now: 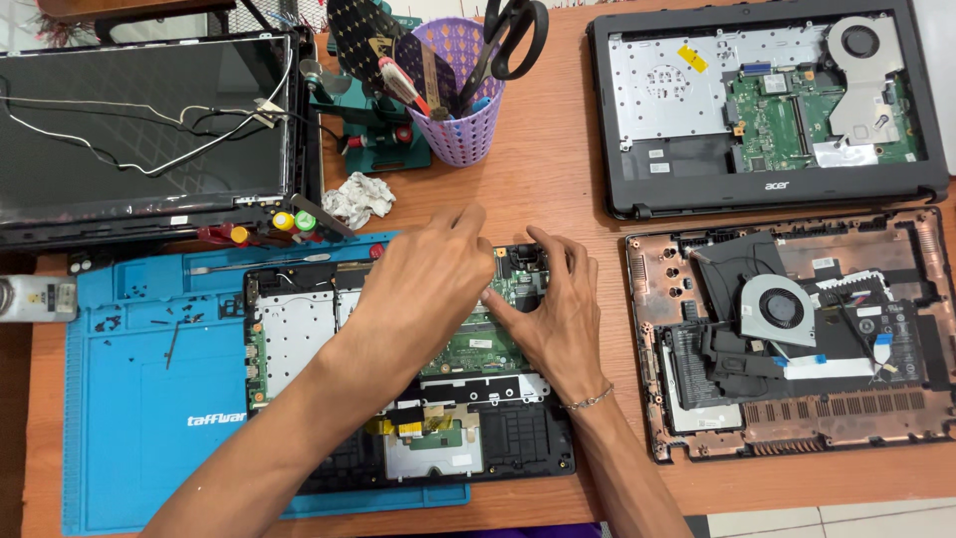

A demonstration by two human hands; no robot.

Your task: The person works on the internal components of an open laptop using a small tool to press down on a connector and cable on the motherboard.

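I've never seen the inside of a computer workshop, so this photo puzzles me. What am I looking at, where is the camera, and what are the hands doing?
The one picture comes from a camera worn on the person's head, looking down at a brown wooden table. There is no machine, only two bare hands. The left hand and the right hand, with a thin bracelet at its wrist, both rest on the green circuit board inside an opened black laptop base; neither clearly holds anything. That base lies on a blue rubber work mat. Around it are a detached laptop screen with loose wires, a purple mesh tool cup holding scissors, another opened grey laptop base, and a copper-coloured bottom cover with a round fan.
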